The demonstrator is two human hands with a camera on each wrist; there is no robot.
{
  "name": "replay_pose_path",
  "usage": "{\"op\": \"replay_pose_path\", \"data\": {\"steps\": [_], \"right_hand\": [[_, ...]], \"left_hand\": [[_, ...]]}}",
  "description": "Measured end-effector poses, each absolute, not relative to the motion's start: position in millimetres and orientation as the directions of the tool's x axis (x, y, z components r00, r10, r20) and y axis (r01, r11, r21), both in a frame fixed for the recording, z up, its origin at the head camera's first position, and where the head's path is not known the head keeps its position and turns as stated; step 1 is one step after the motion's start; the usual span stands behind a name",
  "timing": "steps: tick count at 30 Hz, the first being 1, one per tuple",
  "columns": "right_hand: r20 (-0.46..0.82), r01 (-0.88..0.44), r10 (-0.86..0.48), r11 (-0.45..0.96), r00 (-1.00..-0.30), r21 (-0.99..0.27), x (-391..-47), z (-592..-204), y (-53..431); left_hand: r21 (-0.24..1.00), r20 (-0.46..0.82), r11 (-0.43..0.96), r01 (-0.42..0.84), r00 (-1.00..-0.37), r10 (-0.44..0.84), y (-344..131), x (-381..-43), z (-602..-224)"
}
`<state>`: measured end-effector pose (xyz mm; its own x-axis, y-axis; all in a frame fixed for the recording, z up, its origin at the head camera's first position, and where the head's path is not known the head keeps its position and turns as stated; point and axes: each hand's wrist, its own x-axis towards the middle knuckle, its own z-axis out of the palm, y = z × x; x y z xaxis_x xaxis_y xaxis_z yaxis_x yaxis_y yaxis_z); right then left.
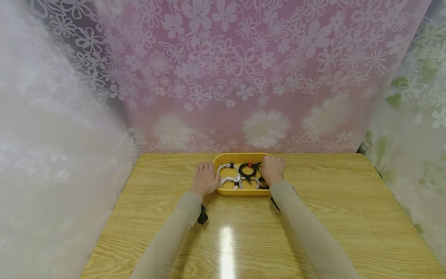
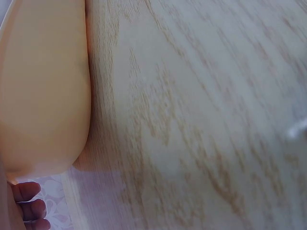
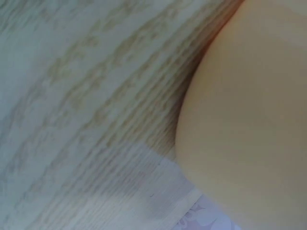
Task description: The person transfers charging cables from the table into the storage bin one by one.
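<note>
A yellow oval-ended bin (image 1: 244,192) sits on the table close to its back edge. My left hand (image 1: 204,180) holds its left end, thumb at the rim and fingers along the outside; a few fingertips (image 2: 32,209) show past the bin wall (image 2: 45,96) in the left wrist view. The right hand (image 1: 273,169) grips the opposite end, its fingers curled over the rim. Inside lie coiled cables: a white one (image 1: 223,165) at the back left, another white coil (image 1: 228,179) in front, a black coil (image 1: 241,170) with a red tie, a grey coil (image 1: 258,181) and dark cable (image 1: 263,184) partly hidden beside the right hand.
The wood-grain table (image 1: 324,217) stretches toward me and to both sides. A pink flowered curtain (image 1: 223,77) hangs right behind it, with pale curtains (image 1: 62,174) at the sides. Black straps with small devices (image 1: 202,215) sit at my wrists.
</note>
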<state>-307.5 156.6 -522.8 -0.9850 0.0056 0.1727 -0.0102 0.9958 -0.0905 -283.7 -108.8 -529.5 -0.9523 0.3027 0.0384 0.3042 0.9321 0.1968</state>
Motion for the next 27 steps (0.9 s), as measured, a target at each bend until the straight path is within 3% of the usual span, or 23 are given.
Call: {"op": "replay_pose_path", "data": {"steps": [8, 17, 27], "right_hand": [[0.153, -0.002, 0.016, 0.993, -0.988, -0.115, -308, -521, 158], [0.201, -0.089, -0.034, 0.958, -0.979, -0.272, -307, -514, 168], [0.051, -0.127, -0.116, 0.903, -0.992, -0.411, -303, -499, 179]], "left_hand": [[0.208, 0.04, 0.929, 0.306, -0.952, 0.305, -108, -284, -531], [0.215, 0.023, 0.93, 0.299, -0.953, 0.301, -109, -286, -533], [0.218, 0.015, 0.932, 0.291, -0.955, 0.295, -110, -289, -536]]}}
